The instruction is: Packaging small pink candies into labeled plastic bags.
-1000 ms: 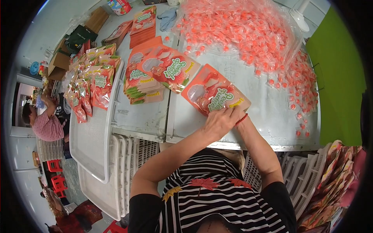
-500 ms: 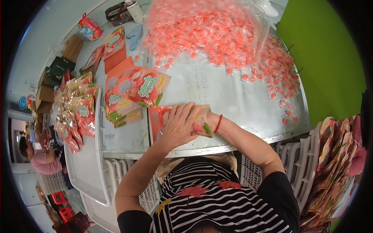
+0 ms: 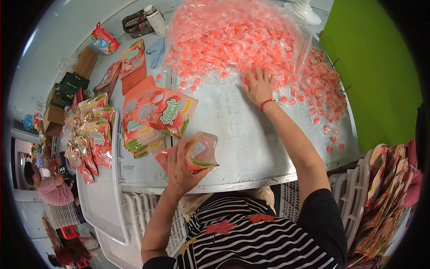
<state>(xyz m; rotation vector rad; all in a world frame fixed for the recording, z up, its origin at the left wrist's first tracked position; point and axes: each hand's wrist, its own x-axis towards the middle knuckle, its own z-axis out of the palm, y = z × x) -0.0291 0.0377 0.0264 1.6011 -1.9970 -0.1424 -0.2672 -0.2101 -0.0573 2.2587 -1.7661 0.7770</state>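
My left hand (image 3: pixel 180 167) is wrapped round a printed red candy pouch (image 3: pixel 201 150) near the table's front edge, its mouth spread wide toward the right. My right hand (image 3: pixel 260 85) reaches to the near side of a big heap of wrapped red candies (image 3: pixel 237 40), fingers spread and touching the wrappers. I cannot make out any candy held in it. Left of the pouch lies a fanned pile of flat printed pouches (image 3: pixel 156 110), with a neat stack of pouches (image 3: pixel 133 62) behind it.
More wrapped candies (image 3: pixel 320 89) spread along the right, beside a green panel (image 3: pixel 371 67). Filled pouches (image 3: pixel 96 134) lie on a white tray (image 3: pixel 101 197) at the left. A flask (image 3: pixel 155 20), dark bag (image 3: pixel 135 24) and blue cloth (image 3: pixel 156 51) stand at the back. Another person (image 3: pixel 53 188) is far left.
My right hand has left the pouch and moved away from me to the candy heap. The pouch, flat under both hands before, is now upright and spread open in my left hand.
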